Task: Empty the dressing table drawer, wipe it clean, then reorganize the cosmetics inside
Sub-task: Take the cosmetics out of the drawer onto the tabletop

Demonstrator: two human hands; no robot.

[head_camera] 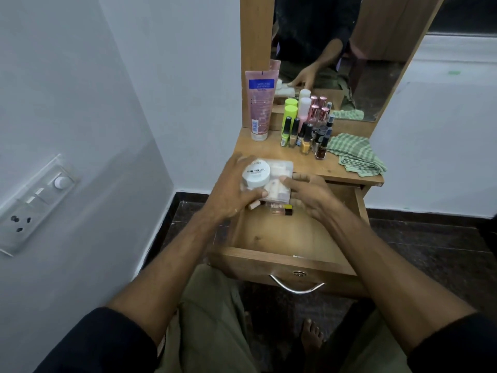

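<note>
Both hands are up at the back end of the open drawer (282,235), holding a clear plastic box (279,181) packed with small cosmetics, and a white tub labelled "NAIL POLISH" (255,175) sits on top of it. The left hand (231,189) is wrapped round the left side of the box, thumb pressed along its front edge, so that grip is clamped on the box. The right hand (312,195) has its fingers curled against the right side, gripping the same box. Just under the box, a thin tube with a yellow band and dark cap (279,210) lies on the drawer floor; the rest of the floor that shows is bare wood.

Up on the bench (258,152), a pink tube with a blue label (259,103) stands cap-down against the mirror frame (255,30). Next to it there's a tight cluster of nail polish bottles (306,135) and taller bottles (304,106), and a folded green checked cloth (355,154) lies on the right.
</note>
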